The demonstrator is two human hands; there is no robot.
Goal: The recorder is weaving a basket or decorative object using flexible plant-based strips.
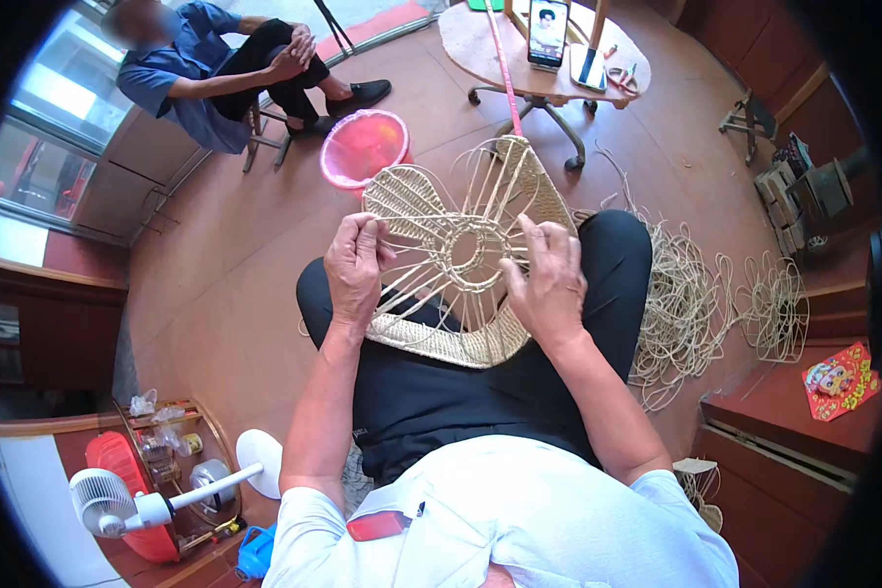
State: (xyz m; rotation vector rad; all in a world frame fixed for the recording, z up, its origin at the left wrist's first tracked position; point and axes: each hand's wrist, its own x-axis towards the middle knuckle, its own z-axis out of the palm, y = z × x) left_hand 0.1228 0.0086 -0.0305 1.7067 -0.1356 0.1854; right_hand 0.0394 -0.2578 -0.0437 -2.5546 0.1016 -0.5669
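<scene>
A pale straw woven piece (468, 253) rests across my lap, with radiating strands round a central ring, a dense fan-shaped lobe at upper left and a broad curved band along its lower and right sides. Beside that lobe, my left hand (356, 260) is closed in a pinch on a strand at the piece's left. My right hand (551, 272) is at the right of the ring, thumb and forefinger apart, fingertips at the strands; whether they touch is unclear. A red-and-white striped stick (505, 59) stands behind the piece, reaching up past the round table (465, 54).
A seated person (181, 78) is at upper left near a pink bucket (333, 167). The table holds a phone (548, 34) and scissors (622, 83). Loose cord (676, 304) lies at right beside a red cabinet (774, 441). A white fan (103, 500) stands lower left.
</scene>
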